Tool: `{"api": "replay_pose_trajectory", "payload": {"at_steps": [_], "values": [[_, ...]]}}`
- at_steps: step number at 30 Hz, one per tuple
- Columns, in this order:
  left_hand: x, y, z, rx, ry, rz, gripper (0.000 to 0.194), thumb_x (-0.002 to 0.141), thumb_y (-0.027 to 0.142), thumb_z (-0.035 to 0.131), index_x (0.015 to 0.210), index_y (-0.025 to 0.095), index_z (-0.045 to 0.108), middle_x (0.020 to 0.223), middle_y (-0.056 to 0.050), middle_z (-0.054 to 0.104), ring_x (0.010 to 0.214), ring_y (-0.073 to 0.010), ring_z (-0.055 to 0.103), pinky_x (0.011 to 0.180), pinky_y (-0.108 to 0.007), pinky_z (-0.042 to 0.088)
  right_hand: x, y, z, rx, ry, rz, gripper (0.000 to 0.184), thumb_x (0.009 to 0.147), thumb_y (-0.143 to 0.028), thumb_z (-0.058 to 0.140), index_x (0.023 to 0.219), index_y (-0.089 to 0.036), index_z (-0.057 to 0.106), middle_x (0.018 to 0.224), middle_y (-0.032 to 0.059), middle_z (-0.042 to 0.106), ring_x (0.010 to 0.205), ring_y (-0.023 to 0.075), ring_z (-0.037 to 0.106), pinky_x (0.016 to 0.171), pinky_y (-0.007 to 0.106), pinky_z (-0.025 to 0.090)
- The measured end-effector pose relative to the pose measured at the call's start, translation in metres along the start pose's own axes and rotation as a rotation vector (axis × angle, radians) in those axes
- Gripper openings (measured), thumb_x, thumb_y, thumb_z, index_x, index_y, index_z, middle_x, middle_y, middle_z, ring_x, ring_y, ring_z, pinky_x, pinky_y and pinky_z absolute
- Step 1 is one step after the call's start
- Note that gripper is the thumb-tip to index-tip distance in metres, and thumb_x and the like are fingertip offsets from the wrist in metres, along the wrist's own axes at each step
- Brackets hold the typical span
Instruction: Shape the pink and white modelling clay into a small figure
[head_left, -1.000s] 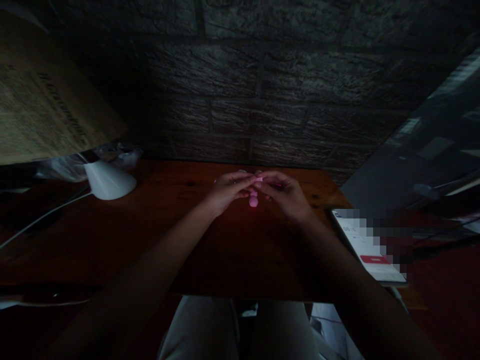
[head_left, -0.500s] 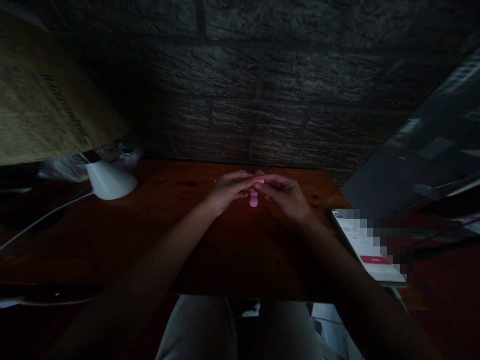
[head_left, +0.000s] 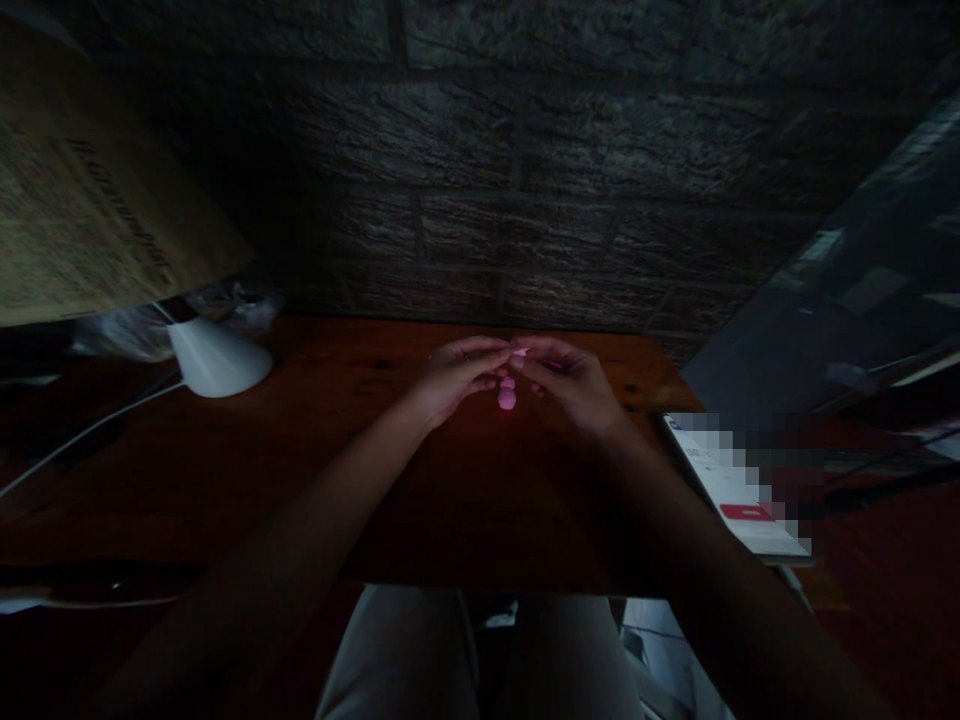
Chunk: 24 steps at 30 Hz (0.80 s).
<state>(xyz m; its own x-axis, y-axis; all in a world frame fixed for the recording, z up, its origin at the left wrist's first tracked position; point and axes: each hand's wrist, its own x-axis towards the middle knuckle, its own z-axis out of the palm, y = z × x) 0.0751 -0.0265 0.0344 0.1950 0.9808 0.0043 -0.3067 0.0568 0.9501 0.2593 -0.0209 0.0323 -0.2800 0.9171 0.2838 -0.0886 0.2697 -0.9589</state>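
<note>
Over the wooden table my left hand (head_left: pixel 459 376) and my right hand (head_left: pixel 574 378) meet at the fingertips. Pinched between them is a small pink piece (head_left: pixel 520 352), which looks like modelling clay. Both hands are closed on it, and the fingers cover part of it. Just below the fingertips sits a rounded pink lump (head_left: pixel 507 397) with a smaller pink bump at its top; neither hand plainly grips it. A bit of brighter pink shows by my right fingers, too small to name.
A white lamp-like cone (head_left: pixel 217 358) with a cable stands left on the wooden table (head_left: pixel 360 440), beneath a printed brown paper sheet (head_left: pixel 90 220). Clear plastic lies behind it. A lit tablet-like screen (head_left: pixel 739 490) lies at the right edge. A dark brick wall (head_left: pixel 465 160) rises behind.
The fingertips have drawn slightly apart and rolled a little, so more of the small pink piece shows between them. The pink lump below stays about where it was.
</note>
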Motion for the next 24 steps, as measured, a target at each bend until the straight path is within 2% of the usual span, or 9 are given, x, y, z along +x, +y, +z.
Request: {"api": "replay_pose_trajectory", "payload": {"at_steps": [8, 16, 24], "values": [[-0.0005, 0.0021, 0.0022, 0.031, 0.026, -0.025, 0.026, 0.068, 0.034, 0.091, 0.086, 0.018, 0.080, 0.084, -0.003, 0.073, 0.079, -0.0126, 0.065, 0.075, -0.026, 0.050, -0.0004, -0.0010, -0.0018, -0.020, -0.077, -0.038, 0.029, 0.078, -0.051, 0.085, 0.095, -0.028, 0.081, 0.080, -0.0002, 0.076, 0.065, 0.0136, 0.065, 0.060, 0.028, 0.050], [-0.0023, 0.0032, 0.0025, 0.015, -0.004, -0.028, 0.024, 0.071, 0.034, 0.090, 0.084, 0.017, 0.079, 0.079, -0.002, 0.073, 0.076, -0.0120, 0.066, 0.072, -0.025, 0.049, -0.0005, -0.0013, -0.0025, -0.032, -0.073, -0.059, 0.037, 0.077, -0.054, 0.084, 0.103, -0.029, 0.079, 0.084, 0.0005, 0.077, 0.070, 0.0154, 0.067, 0.061, 0.029, 0.051], [-0.0009, 0.0017, 0.0017, 0.023, -0.011, -0.010, 0.024, 0.073, 0.035, 0.089, 0.086, 0.018, 0.079, 0.080, -0.002, 0.073, 0.077, -0.0123, 0.066, 0.073, -0.025, 0.050, -0.0011, -0.0042, -0.0018, -0.061, -0.049, -0.062, 0.033, 0.075, -0.056, 0.086, 0.093, -0.028, 0.081, 0.082, 0.0009, 0.078, 0.069, 0.0164, 0.067, 0.061, 0.030, 0.052]]}}
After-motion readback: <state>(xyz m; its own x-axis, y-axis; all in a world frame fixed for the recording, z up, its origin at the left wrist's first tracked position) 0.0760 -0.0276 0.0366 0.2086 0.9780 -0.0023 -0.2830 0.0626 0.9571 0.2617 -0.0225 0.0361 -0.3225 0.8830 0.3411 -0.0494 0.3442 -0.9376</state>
